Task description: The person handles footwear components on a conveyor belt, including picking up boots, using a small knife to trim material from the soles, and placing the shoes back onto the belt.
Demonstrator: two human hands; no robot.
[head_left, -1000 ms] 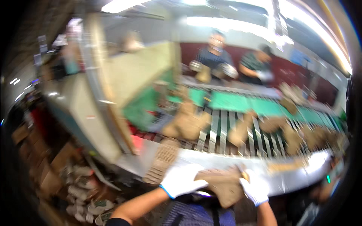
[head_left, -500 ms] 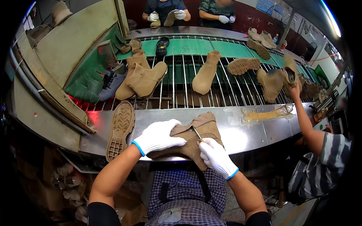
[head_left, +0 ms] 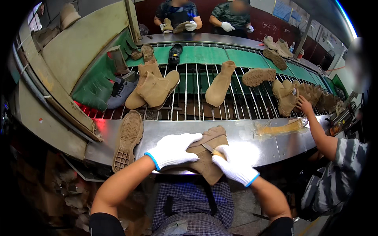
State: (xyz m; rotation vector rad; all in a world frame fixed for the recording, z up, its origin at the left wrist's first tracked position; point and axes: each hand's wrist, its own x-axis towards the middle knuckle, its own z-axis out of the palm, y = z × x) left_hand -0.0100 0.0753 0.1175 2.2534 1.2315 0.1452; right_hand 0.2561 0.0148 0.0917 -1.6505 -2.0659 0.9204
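Observation:
A tan ankle boot [head_left: 206, 167] lies on its side over the near edge of the metal ledge. My left hand [head_left: 173, 150], in a white glove with a blue cuff, clasps one part of the boot, thumb stretched along it. A small knife [head_left: 207, 147] with a thin metal blade and yellowish grip is held in my gloved right hand [head_left: 235, 165]. Its blade lies against the boot's upper, beside a seam. The left hand's far fingers and part of the boot beneath it are hidden. Left of my left hand, a tan lugged outsole [head_left: 129, 135] rests on the ledge.
Beyond the metal ledge [head_left: 189, 126] runs a rack of rods [head_left: 191, 90] holding several tan boots [head_left: 220, 84], a black sole [head_left: 175, 53] and a grey shoe [head_left: 124, 91]. At right, a co-worker's bare hand [head_left: 304, 105] touches boots. Two gloved people work across the rack.
The knife blade now lies flatter on the boot, and my right hand has shifted slightly. The co-worker's raised boot at right is down among the others. The whole view has shifted a little.

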